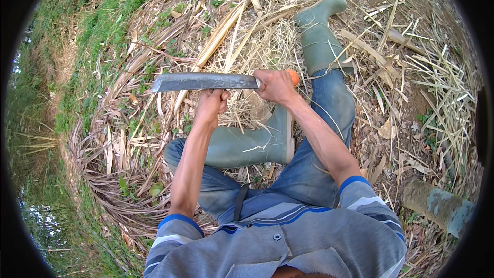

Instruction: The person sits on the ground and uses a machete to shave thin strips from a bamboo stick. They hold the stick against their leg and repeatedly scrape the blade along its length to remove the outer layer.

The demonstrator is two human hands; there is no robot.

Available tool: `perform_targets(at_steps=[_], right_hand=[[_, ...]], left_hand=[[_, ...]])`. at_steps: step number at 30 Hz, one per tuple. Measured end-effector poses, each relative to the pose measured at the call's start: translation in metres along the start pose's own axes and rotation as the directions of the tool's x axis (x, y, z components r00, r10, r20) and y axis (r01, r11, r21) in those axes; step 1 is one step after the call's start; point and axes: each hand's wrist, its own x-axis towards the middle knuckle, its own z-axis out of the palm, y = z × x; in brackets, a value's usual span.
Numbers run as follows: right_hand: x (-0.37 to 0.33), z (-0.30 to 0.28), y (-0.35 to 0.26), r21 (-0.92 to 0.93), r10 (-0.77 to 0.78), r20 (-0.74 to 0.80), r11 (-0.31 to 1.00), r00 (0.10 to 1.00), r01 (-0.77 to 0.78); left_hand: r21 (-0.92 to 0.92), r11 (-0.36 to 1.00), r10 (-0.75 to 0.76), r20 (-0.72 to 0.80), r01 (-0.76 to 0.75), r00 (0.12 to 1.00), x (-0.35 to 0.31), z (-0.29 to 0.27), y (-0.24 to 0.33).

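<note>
A machete [206, 81] with a broad grey blade lies level across the middle of the view, its tip toward the left. My right hand [278, 86] is closed round its handle, and the handle's orange end [294, 76] sticks out past the fist. Just below the blade's middle is my left hand [211, 105], with its fingers curled shut. The blade covers the top of this hand, so I cannot see whether it touches the metal or what it grips. Pale thin strips [247, 105] lie on the ground between and beyond the hands.
I sit on ground strewn with dry leaves and split stalks [218, 41]. My green rubber boots [247, 146] are in front, one leg folded, the other stretched out. A thick log [437, 208] lies at lower right, cut strips [445, 98] at right, grass [105, 36] at left.
</note>
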Motion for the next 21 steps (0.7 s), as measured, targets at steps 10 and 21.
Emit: perform_targets(at_steps=[10, 21], right_hand=[[0.013, -0.014, 0.016, -0.066, 0.133, -0.013, 0.989, 0.991, -0.134], [0.036, -0.027, 0.047, -0.08, 0.415, -0.158, 0.899, 0.896, -0.43]], left_hand=[[0.005, 0.999, -0.038, 0.023, 0.038, 0.999, -0.063, -0.019, 0.006], [0.023, 0.988, -0.153, 0.005, 0.152, 0.988, -0.169, -0.055, -0.002]])
